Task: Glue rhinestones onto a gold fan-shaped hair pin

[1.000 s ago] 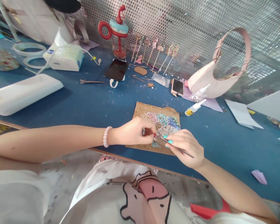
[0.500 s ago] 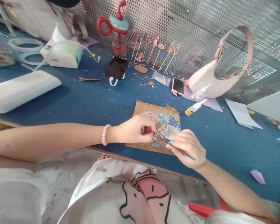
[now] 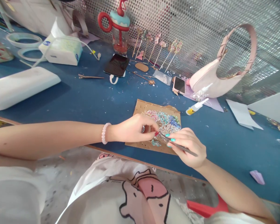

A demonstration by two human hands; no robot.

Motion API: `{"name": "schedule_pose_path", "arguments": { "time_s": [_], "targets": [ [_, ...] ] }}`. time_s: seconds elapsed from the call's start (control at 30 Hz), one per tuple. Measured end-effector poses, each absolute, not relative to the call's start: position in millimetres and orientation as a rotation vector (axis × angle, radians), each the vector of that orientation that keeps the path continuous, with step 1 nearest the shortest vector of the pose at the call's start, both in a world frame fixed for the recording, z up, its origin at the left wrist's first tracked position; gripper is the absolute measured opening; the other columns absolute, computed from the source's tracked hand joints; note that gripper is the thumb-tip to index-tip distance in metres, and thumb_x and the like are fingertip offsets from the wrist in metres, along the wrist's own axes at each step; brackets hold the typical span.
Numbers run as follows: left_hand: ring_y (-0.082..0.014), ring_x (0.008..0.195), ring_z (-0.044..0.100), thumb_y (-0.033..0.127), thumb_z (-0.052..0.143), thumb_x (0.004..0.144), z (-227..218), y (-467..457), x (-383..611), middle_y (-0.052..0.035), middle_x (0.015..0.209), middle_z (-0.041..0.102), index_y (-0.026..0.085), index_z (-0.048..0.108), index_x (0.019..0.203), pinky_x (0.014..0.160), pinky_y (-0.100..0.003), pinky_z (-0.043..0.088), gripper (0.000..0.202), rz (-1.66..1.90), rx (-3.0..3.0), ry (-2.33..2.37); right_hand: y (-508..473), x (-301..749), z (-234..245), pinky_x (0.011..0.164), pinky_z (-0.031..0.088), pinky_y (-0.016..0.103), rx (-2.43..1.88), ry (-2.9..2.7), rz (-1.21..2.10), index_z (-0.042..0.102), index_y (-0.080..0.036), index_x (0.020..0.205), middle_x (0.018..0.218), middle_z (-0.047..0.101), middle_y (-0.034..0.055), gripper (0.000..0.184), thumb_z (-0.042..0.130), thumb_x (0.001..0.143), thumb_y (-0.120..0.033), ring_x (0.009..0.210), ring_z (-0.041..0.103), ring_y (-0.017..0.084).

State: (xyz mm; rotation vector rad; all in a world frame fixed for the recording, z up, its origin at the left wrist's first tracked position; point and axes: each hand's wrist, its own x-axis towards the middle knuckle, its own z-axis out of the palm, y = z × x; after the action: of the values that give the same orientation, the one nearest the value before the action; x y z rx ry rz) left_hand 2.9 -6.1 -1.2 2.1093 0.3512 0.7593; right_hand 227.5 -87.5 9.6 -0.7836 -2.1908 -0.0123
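My left hand [image 3: 138,129] pinches something tiny and red between thumb and index finger; its kind is too small to make out. My right hand [image 3: 190,146] grips dark tweezers [image 3: 182,148], whose tips point left and meet the left fingertips. Beneath both hands lies a piece of brown cardboard [image 3: 140,107] spread with loose rhinestones [image 3: 163,117] in pink, turquoise, blue and clear patches. Part of the rhinestones is hidden behind my fingers. To the right of the cardboard a small glue bottle [image 3: 196,107] lies tilted on the blue table [image 3: 95,105].
Toward the back stand decorated sticks [image 3: 154,46], a red-handled cup [image 3: 120,34] and a pink handbag [image 3: 207,77] near a perforated metal screen. Two phones lie there, one black [image 3: 116,65], one pink-edged [image 3: 179,85]. A tissue pack [image 3: 63,51] and white case [image 3: 23,85] are left.
The tweezer tips and left fingertips have come together, and the tweezers now look closed up and turned slightly. The left fingertips shifted a little to the right.
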Motion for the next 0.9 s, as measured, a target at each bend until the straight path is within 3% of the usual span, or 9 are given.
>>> {"name": "schedule_pose_path", "arguments": {
  "time_s": [0.6, 0.9],
  "targets": [
    [-0.006, 0.057, 0.053, 0.008, 0.055, 0.072, -5.1, -6.4, 4.2, 0.0017, 0.068, 0.062, 0.013, 0.063, 0.078, 0.053, -0.014, 0.041, 0.011, 0.758, 1.991, 0.333, -89.5, 223.3, 10.9, 0.063, 0.053, 0.037, -0.779, -2.171, -0.065, 0.059, -0.019, 0.093, 0.084, 0.074, 0.0083, 0.027, 0.071, 0.072, -0.006, 0.072, 0.07, 0.019],
    [-0.0052, 0.055, 0.049, 0.008, 0.054, 0.071, -2.2, -5.0, 3.8, 0.0018, 0.067, 0.061, 0.013, 0.061, 0.075, 0.052, -0.014, 0.039, 0.01, 0.773, 1.992, 0.293, -87.0, 222.7, 7.0, 0.064, 0.053, 0.038, -0.752, -2.079, 0.095, 0.06, -0.019, 0.092, 0.086, 0.072, 0.0074, 0.026, 0.071, 0.072, -0.006, 0.075, 0.069, 0.02]
  ]
}}
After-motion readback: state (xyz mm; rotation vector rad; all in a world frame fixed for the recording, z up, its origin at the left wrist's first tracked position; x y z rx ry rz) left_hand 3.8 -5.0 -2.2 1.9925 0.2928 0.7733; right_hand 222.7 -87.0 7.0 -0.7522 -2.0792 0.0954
